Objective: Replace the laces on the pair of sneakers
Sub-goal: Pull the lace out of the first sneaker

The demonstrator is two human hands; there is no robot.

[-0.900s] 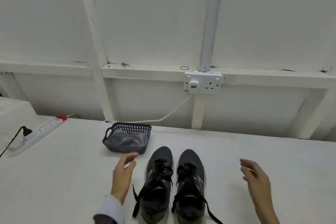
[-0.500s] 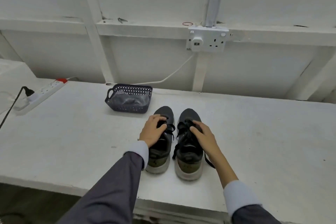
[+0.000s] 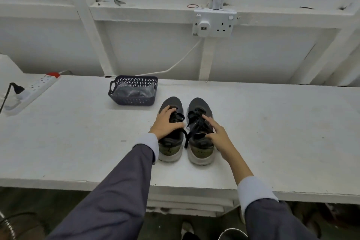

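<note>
Both sneakers stand side by side on the counter, near the middle of its front edge, heels toward you and toes toward the back wall. Your left hand curls over the left sneaker, fingers wrapped across its throat. Your right hand lies on the right sneaker with forefinger and thumb spread flat on the black laces, with no pinch that I can see.

The job now looks like getting the old laces out. Pick one shoe and pin it firmly with the left hand. Find the knot or a loose end first, then slacken the crossings from the collar down toward the toe, not yanking one end through. A loose lace end hangs between the two shoes, so watch that it doesn't snag.

The basket sits toward the back edge, just behind the left shoe. Its clear bag holds something dark, maybe the new laces, but I can't tell. Your left palm hides that shoe's eyelets, and whether either knot is tied isn't clear.
</note>
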